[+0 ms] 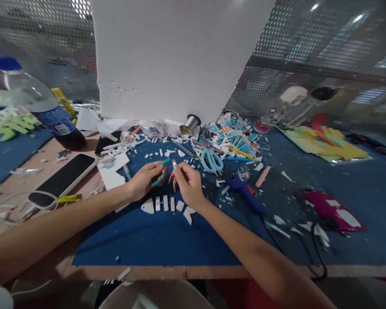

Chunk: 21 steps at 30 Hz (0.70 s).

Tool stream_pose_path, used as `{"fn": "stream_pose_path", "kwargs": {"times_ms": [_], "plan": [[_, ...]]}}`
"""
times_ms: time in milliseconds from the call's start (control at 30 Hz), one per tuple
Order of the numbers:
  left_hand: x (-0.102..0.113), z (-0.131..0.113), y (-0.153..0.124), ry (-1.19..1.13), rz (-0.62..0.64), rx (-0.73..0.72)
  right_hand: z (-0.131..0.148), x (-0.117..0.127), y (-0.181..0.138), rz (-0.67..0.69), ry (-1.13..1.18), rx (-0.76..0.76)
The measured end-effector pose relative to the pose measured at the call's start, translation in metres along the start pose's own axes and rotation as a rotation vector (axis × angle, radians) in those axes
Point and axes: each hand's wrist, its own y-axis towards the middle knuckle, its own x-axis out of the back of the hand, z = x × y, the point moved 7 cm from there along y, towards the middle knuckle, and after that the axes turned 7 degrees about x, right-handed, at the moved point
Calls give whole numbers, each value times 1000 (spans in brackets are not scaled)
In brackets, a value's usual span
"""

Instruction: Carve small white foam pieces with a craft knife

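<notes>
My left hand (149, 179), with long teal nails, is raised over the blue mat (154, 244). Its fingers are loosely curved and the nail tips stand apart, with nothing visible between them. Close beside it, my right hand (188, 183) has its thumb pressed towards its bent fingers; anything pinched there is hidden or too small to make out. Below both hands, white foam pieces lie in a row as a fish skeleton: a rounded head (148, 206), several narrow strips (165, 203) and a tail (188, 214) near my right wrist.
Blue scissors (212, 161), a wire spool (190, 125) and heaped foam scraps (234, 133) lie behind the hands. At right are a blue glue gun (246, 195) and a magenta device (334, 210), with cords. A phone (64, 179) and a cola bottle (48, 107) are at left.
</notes>
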Motion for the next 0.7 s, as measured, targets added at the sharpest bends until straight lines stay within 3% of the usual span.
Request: {"fn": "stream_pose_path", "kwargs": {"times_ms": [300,700], "plan": [[1,5,2,-48,19,109,6,-4,-1,95,-50,64],[-1,2,2,-7,56,77,14,-6,0,111,-113,122]]}}
